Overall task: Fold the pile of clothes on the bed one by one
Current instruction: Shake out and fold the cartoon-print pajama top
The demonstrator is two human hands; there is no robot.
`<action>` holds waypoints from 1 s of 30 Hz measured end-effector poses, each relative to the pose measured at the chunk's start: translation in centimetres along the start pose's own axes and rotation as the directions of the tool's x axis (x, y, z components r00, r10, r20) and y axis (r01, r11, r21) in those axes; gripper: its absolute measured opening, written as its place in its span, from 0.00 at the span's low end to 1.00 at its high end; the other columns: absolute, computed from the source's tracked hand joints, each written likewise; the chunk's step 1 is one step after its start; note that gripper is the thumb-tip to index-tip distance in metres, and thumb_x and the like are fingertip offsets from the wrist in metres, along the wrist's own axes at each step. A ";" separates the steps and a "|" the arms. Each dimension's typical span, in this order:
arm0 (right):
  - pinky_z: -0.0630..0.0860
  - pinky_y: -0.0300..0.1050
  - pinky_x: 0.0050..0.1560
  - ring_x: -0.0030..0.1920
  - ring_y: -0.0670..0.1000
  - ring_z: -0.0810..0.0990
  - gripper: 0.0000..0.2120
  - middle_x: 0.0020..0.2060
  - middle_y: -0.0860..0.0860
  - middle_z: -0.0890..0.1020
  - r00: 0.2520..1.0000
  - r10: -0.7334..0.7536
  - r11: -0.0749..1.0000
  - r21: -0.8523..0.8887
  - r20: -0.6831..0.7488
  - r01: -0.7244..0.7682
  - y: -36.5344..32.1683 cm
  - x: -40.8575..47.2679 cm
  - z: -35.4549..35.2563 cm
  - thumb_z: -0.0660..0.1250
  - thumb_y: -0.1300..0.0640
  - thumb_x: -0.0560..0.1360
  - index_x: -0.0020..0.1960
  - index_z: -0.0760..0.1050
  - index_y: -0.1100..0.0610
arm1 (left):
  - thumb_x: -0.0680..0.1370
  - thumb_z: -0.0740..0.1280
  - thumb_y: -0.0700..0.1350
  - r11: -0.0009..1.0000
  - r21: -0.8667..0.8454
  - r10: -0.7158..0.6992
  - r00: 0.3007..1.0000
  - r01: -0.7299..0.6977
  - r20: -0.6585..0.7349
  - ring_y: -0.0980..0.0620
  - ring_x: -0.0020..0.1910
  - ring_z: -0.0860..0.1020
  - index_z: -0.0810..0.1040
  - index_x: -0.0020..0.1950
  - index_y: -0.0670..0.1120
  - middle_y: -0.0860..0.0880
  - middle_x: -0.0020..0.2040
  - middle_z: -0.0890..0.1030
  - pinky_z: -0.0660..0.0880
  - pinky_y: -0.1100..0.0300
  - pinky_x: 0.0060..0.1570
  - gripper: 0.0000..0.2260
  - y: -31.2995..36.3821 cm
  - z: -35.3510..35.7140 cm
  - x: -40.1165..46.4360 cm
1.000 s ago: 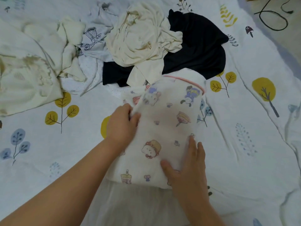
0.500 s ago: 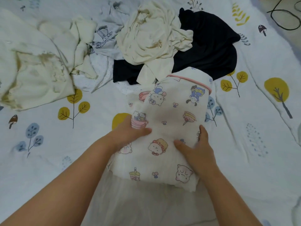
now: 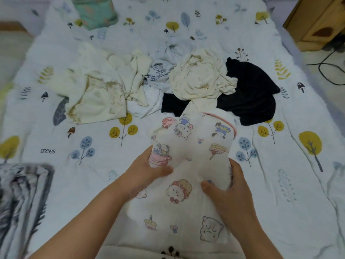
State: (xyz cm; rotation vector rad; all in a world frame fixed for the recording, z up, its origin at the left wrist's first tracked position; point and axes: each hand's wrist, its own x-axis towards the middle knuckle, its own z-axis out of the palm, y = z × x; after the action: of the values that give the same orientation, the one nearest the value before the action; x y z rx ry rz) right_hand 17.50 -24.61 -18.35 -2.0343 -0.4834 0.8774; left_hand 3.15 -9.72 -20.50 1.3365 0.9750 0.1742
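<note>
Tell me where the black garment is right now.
In the head view, the black garment lies on the bed right of centre, partly under the cream top, just beyond the cartoon-print cloth that both hands grip.

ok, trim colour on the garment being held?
Pink trim on the white cartoon-print garment; head view.

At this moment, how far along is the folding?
Done: nothing clearly folded from the pile is identifiable. In hand: the cartoon-print garment, gripped by the left hand and right hand, partly folded. Left: the cream garments, another cream top, a white printed piece and a black garment, all crumpled.
</note>
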 end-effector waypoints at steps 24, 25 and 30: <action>0.66 0.41 0.64 0.67 0.47 0.68 0.36 0.67 0.44 0.68 0.816 -0.240 0.962 0.013 0.525 0.274 -16.1 -20.9 32.1 0.70 0.52 0.70 0.73 0.56 0.44 | 0.49 0.80 0.54 0.989 -0.126 -0.133 0.856 0.080 -0.500 0.49 0.51 0.82 0.78 0.58 0.54 0.50 0.52 0.84 0.76 0.52 0.52 0.37 -3.6 -35.1 -29.0; 0.65 0.42 0.65 0.67 0.46 0.66 0.37 0.68 0.43 0.66 0.805 -0.235 0.961 0.009 0.544 0.275 -16.2 -21.7 33.7 0.69 0.51 0.70 0.74 0.55 0.44 | 0.49 0.80 0.53 0.986 -0.144 -0.146 0.846 0.083 -0.512 0.47 0.51 0.82 0.77 0.59 0.52 0.49 0.53 0.84 0.76 0.51 0.52 0.38 -4.5 -36.5 -29.9; 0.62 0.43 0.65 0.70 0.47 0.62 0.41 0.73 0.46 0.59 0.732 -0.057 0.990 -0.057 0.679 0.130 -14.3 -24.4 40.2 0.66 0.49 0.72 0.76 0.44 0.45 | 0.62 0.75 0.49 0.955 -0.227 -0.291 0.737 0.190 -0.609 0.46 0.48 0.83 0.77 0.56 0.51 0.48 0.50 0.84 0.77 0.49 0.51 0.23 -10.9 -40.8 -32.2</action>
State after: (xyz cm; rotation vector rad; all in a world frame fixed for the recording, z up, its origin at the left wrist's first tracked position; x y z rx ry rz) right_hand -28.84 -9.20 -12.62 -1.6987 -1.0393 1.5644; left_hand -48.63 -2.82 -10.85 0.9979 1.6719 0.5204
